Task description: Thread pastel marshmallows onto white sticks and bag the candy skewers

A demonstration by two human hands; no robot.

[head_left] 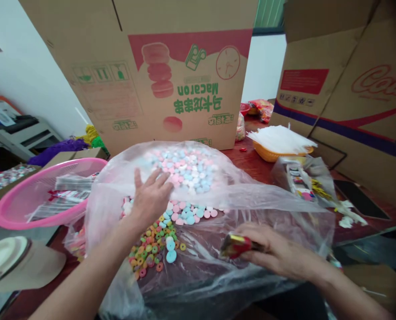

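My left hand [152, 195] rests with its fingers spread at the edge of a large clear plastic bag [251, 195]. Round pink, blue and white candies [193, 171] fill the bag's upper part, and more of them [184, 213] lie along its mouth. Just below that hand, small ring-shaped candies [154, 244] in orange, green and red are heaped on the sheet, with a few blue round ones beside them. To the right, my right hand [267, 249] is closed around a shiny gold and red packet [235, 246], blurred, its contents hidden.
A tall Macaron carton [184, 80] stands behind the bag; another carton [344, 89] is at right. On the left are a pink basket [14, 213] of wrappers and a lidded tub [38, 266]. A yellow basket [267, 153] of white sticks and a dark phone [362, 200] lie right.
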